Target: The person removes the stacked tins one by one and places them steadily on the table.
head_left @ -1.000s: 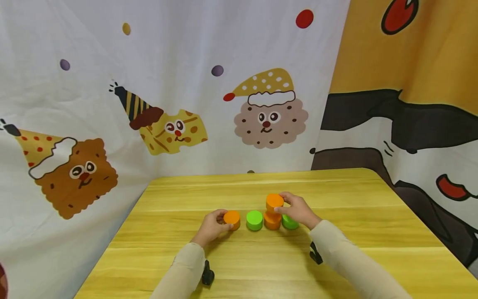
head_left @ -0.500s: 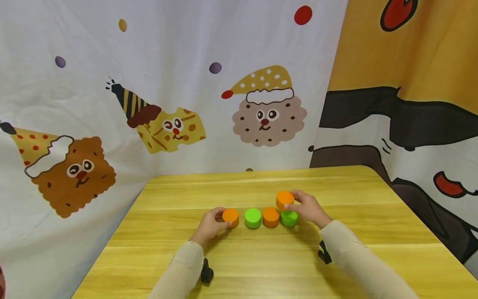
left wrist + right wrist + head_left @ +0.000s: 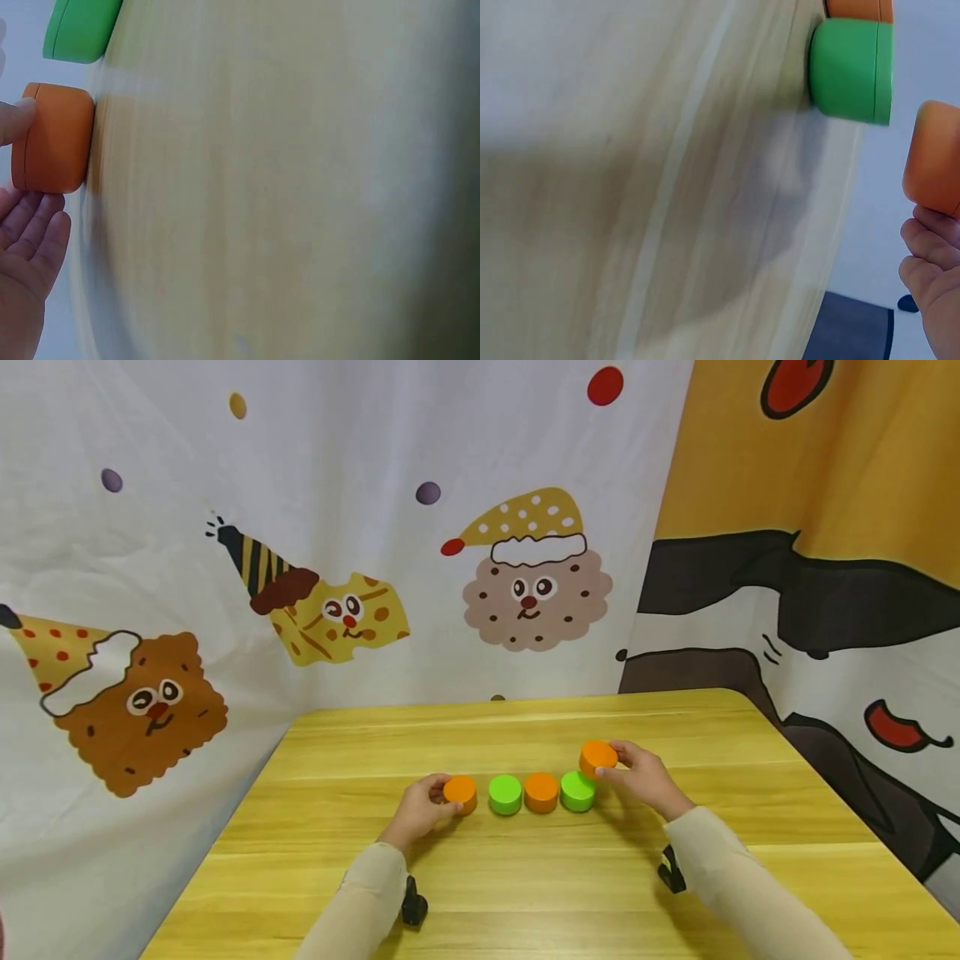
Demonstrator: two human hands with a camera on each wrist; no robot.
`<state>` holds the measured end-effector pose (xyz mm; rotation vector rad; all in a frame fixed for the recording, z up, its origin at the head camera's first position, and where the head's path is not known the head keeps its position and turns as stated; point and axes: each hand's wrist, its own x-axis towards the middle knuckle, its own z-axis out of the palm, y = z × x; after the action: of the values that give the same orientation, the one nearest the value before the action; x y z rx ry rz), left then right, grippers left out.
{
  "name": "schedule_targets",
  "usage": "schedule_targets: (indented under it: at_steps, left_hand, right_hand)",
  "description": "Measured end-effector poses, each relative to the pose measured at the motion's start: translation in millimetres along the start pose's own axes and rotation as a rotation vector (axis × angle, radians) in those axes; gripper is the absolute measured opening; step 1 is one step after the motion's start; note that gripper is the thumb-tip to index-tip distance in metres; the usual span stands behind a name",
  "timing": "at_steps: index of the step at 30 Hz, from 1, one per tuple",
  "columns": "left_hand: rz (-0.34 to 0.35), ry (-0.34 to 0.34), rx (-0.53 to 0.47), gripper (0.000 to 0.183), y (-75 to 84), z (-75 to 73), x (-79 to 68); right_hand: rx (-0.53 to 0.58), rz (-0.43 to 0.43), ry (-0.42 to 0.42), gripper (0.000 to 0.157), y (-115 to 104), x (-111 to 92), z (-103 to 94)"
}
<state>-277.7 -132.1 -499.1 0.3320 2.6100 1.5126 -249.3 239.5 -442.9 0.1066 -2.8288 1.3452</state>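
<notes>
On the table, my left hand (image 3: 418, 810) holds an orange round block (image 3: 461, 795) at the left end of a row, thumb on its near side. My right hand (image 3: 645, 774) grips another orange round block (image 3: 598, 759), raised off the table at the row's right end. Between the hands stand a green block (image 3: 505, 794), an orange block (image 3: 542, 792) and a second green block (image 3: 577, 791). In the right wrist view the lifted orange block (image 3: 934, 159) is apart from the green block (image 3: 851, 70). In the left wrist view the held orange block (image 3: 56, 139) sits on the wood.
The wooden table (image 3: 525, 877) reaches back to a white curtain (image 3: 360, 460) printed with cartoon snacks. A black wrist device (image 3: 414, 903) hangs at the left sleeve, another black device (image 3: 671, 870) at the right.
My right hand has carried its orange block rightward, from above the middle orange block past the right green block. My left hand has stayed on its orange block.
</notes>
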Motion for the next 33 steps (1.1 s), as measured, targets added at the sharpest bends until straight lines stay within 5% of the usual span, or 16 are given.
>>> schedule_targets:
  at_steps: [17, 33]
  left_hand:
    - [0.008, 0.002, -0.016, 0.046, -1.3, 0.7, -0.1]
    - [0.013, 0.004, 0.002, 0.047, -0.9, 2.0, -2.0]
  right_hand:
    - [0.041, 0.092, 0.013, 0.069, 32, -19, -10.6]
    - [-0.009, 0.101, 0.011, 0.065, 43, -23, 3.7]
